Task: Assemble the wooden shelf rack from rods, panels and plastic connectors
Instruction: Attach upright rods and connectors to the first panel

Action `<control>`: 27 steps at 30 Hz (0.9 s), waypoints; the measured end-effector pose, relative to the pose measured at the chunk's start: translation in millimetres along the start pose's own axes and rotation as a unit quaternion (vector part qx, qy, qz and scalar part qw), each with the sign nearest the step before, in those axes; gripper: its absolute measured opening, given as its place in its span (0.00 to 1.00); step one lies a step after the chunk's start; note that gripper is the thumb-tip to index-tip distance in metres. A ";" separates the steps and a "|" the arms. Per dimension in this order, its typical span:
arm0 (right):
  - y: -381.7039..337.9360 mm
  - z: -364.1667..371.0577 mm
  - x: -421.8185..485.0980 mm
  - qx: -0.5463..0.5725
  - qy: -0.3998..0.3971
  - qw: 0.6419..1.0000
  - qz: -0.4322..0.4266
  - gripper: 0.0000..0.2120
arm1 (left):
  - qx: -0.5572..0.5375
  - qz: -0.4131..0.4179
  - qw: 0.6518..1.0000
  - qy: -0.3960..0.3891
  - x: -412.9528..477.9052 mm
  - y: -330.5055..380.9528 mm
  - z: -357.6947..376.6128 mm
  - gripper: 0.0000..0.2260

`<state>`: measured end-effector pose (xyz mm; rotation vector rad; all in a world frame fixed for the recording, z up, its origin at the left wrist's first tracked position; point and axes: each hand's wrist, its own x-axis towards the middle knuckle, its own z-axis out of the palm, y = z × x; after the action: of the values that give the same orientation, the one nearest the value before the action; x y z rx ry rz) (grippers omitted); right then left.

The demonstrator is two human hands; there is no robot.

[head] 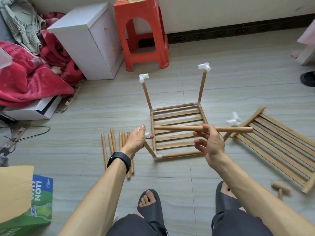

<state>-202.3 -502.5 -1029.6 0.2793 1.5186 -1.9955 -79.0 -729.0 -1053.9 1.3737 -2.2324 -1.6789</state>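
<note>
A slatted wooden panel (177,130) lies on the floor, framed by rods and white corner connectors. Two far corner rods stand up, each topped by a white connector (143,77) (204,66). My left hand (137,139) grips a white connector (147,135) on top of the near-left upright rod (150,148). My right hand (208,142) holds a loose wooden rod (179,128) level above the panel, pinched between thumb and fingers. Another white connector (233,120) sits on the near-right upright, partly hidden behind the held rod.
Several spare rods (112,145) lie left of the panel. A second slatted panel (276,147) lies at the right, with a small wooden mallet (280,189) near it. A red stool (142,33) and white cabinet (88,40) stand behind. My sandalled feet (148,201) are below.
</note>
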 end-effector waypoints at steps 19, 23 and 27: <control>37.2 0.6 13.7 -0.065 -0.015 0.996 0.067 0.16 | 0.018 0.007 1.000 0.001 8.0 -4.5 -4.9 0.20; 37.2 2.1 14.9 -0.077 -0.019 0.995 0.054 0.18 | 0.033 0.015 0.999 -0.009 6.3 -3.1 -6.1 0.20; 36.1 2.4 15.8 -0.093 -0.035 0.995 0.020 0.19 | 0.047 0.020 0.999 -0.014 5.7 -1.8 -8.8 0.20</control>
<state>-193.5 -515.8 -1065.7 0.1600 1.6288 -1.7993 -77.0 -739.4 -1054.3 1.3219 -2.3659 -1.6096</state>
